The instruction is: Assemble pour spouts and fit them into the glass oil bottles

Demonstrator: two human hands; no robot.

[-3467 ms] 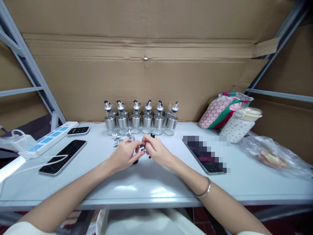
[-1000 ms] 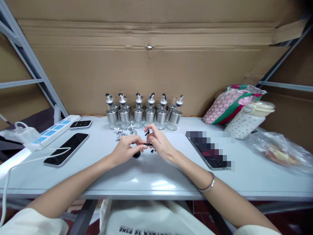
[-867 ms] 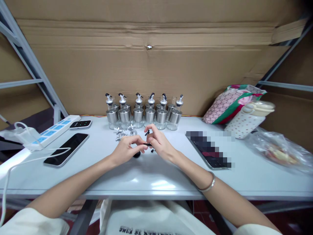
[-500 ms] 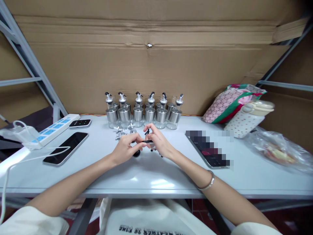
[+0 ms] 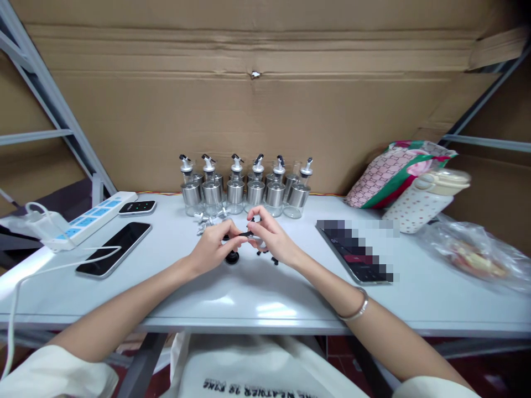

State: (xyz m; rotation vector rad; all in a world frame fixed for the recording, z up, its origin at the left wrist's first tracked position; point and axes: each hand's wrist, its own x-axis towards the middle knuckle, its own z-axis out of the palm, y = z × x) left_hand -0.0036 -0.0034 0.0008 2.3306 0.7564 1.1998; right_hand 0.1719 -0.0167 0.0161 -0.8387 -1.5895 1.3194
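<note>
Both hands meet above the middle of the table. My left hand (image 5: 216,246) pinches a small black part (image 5: 246,234) between thumb and fingers. My right hand (image 5: 276,240) is closed around a silver-grey pourer piece (image 5: 258,242), mostly hidden by the fingers; the black part touches it. Under my left hand lies a round black stopper (image 5: 232,257), and small black pieces (image 5: 274,260) lie below my right hand. Several silver spout pieces (image 5: 204,222) are piled just behind my left hand. Farther back stand rows of glass bottles with steel bands (image 5: 235,193), the front ones fitted with pourers.
On the left are a phone (image 5: 115,249), a small black-faced device (image 5: 138,207) and a white power strip (image 5: 97,215) with a cable. To the right lie a dark, partly blurred-out device (image 5: 352,254), a dotted bottle (image 5: 415,207), a patterned bag (image 5: 379,174) and a plastic bag (image 5: 477,254).
Both hands stay joined at nearly the same spot. The black part between them has tilted and shifted slightly left and up. The whole view has moved slightly.
</note>
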